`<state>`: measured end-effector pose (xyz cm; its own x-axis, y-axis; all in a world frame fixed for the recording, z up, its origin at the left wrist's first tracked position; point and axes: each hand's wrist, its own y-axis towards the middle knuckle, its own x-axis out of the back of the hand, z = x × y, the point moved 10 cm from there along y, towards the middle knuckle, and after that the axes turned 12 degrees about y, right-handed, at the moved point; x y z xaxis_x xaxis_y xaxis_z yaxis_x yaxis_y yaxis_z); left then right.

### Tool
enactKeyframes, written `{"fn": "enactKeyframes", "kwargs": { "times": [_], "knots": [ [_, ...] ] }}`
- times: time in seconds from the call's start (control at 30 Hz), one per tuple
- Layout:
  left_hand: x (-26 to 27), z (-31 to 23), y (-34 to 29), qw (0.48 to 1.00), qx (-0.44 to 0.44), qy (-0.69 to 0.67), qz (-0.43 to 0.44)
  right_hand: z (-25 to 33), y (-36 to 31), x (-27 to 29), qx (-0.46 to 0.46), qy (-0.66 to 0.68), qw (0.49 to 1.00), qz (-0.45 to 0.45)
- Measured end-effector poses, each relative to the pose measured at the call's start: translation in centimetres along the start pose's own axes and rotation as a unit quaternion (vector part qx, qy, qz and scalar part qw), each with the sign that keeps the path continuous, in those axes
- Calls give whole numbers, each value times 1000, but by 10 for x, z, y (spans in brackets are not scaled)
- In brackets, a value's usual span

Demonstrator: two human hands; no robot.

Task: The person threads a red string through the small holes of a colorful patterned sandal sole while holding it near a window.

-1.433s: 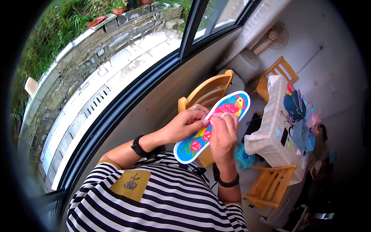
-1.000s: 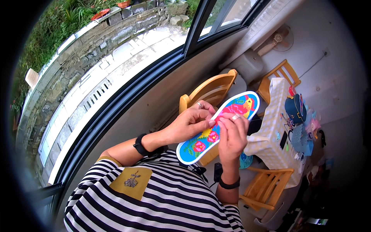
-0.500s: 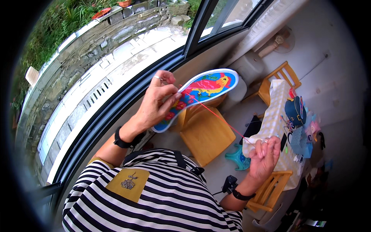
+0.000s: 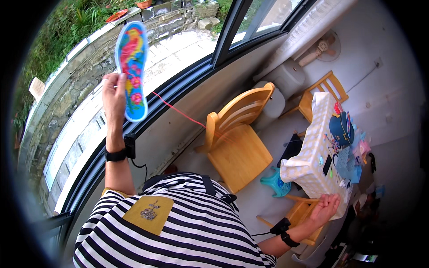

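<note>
An insole (image 4: 132, 50) with a bright stitched bird and red flowers on blue stands upright at the upper left. My left hand (image 4: 114, 98) pinches its left edge between thumb and fingers. From the insole's side a red thread (image 4: 182, 113) slants down to the right, fading in front of a wooden chair. It points toward my right hand (image 4: 325, 209), which is stretched far out at the lower right with its fingers closed. The thread's end and any needle are too small to make out there.
The wooden chair (image 4: 240, 154) stands between my arms. At the right, a checked tablecloth (image 4: 304, 172) covers a table with a dark bag (image 4: 342, 128) and small items. A teal stool (image 4: 275, 182) is beside it. The window frame (image 4: 178, 87) runs along the left.
My left hand has carried the insole up and left, turning it upright. My right hand has drawn away down and right, and a longer stretch of red thread lies between them.
</note>
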<state>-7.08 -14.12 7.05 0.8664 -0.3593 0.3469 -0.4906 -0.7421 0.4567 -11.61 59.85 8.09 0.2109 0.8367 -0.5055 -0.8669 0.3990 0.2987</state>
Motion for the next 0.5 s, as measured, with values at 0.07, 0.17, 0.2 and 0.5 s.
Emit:
{"fn": "enactKeyframes", "kwargs": {
  "times": [0.07, 0.17, 0.2, 0.5],
  "knots": [
    [-42, 3, -23, 957, 118, -223, 143, -25, -6, -25, -43, -26, 998, -37],
    [-84, -39, -58, 946, 91, -196, 241, -58, -21, -79, -109, -44, 993, 5],
    [-97, -56, -73, 934, 92, -190, 289, -69, -26, -97, -131, -47, 990, 36],
    [-132, -125, -141, 817, 59, -327, 471, -124, -88, -226, -228, -23, 950, 213]
  ]
}}
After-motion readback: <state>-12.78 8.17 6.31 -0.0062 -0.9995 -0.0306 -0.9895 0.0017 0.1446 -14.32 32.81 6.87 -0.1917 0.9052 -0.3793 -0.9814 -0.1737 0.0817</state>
